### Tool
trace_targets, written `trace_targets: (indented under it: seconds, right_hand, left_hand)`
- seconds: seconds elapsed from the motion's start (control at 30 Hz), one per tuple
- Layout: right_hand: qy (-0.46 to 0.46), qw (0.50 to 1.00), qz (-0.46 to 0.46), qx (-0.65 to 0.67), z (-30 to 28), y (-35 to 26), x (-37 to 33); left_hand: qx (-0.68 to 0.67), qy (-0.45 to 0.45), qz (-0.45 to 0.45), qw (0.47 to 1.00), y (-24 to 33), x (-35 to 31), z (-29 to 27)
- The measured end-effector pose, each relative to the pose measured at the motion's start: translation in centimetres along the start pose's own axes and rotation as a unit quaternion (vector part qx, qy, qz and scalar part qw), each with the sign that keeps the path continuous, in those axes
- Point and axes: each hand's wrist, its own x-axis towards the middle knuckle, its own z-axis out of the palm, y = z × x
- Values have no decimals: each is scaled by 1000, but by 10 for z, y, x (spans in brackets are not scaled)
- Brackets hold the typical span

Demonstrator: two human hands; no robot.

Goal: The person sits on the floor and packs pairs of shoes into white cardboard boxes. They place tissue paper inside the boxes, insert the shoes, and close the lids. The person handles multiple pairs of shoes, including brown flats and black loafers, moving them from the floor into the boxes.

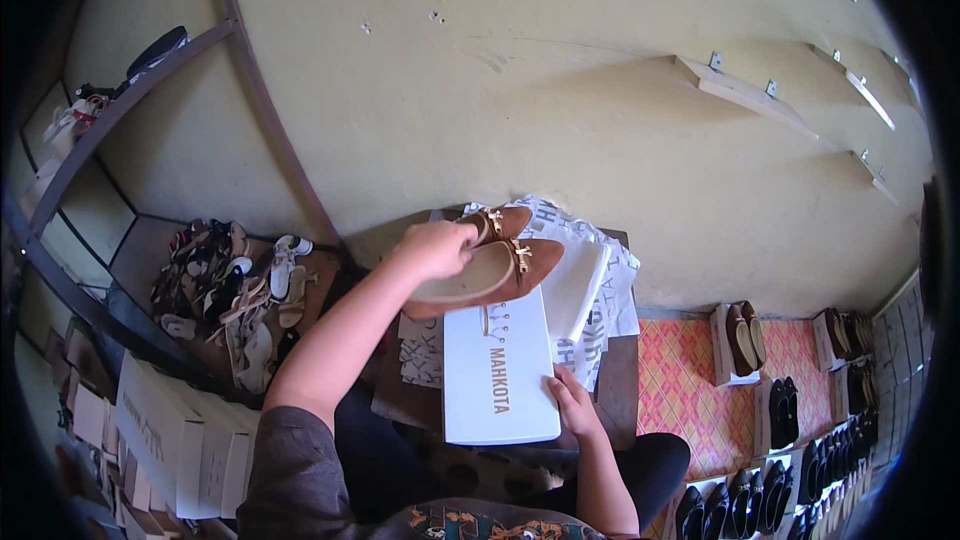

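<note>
A pair of brown pointed flat shoes (535,265) with gold bow ornaments is held up by my left hand (440,248), its fingers closed round the heel ends. Below them is a white shoe box (500,375) with gold print, its printed face toward me. My right hand (572,400) grips the box along its right edge, thumb on the printed face. Behind the box, printed wrapping paper (615,285) is spread over a dark table (622,380), and a white folded sheet or lid (588,292) rests on it. The shoes cover the box's far edge.
A heap of loose sandals and shoes (235,290) fills the left corner under a metal rack (140,90). White boxes (165,430) are stacked at lower left. On the right, pairs of shoes (740,340) stand on boxes over pink patterned flooring (690,370). Shelves (745,95) jut from the wall.
</note>
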Motion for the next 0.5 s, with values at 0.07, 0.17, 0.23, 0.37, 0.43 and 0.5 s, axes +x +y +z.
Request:
trace_targets:
  seconds: [0.07,0.17,0.23,0.37,0.43,0.5]
  right_hand:
    - [-3,1000,7,-15,-3,4,3]
    - [-10,1000,16,-11,-8,10,5]
    - [-22,999,27,10,-12,10,6]
    - [-56,995,50,69,-17,10,11]
    - [-43,993,73,78,-17,3,10]
    - [-38,994,86,55,-18,6,9]
  left_hand:
    - [-2,-6,-2,1000,-14,23,-7]
    - [62,22,17,998,-36,62,12]
    - [99,26,7,995,-47,84,30]
    - [120,38,-9,992,-65,116,68]
    - [137,22,0,990,-66,126,87]
    - [143,2,1,990,-66,135,105]
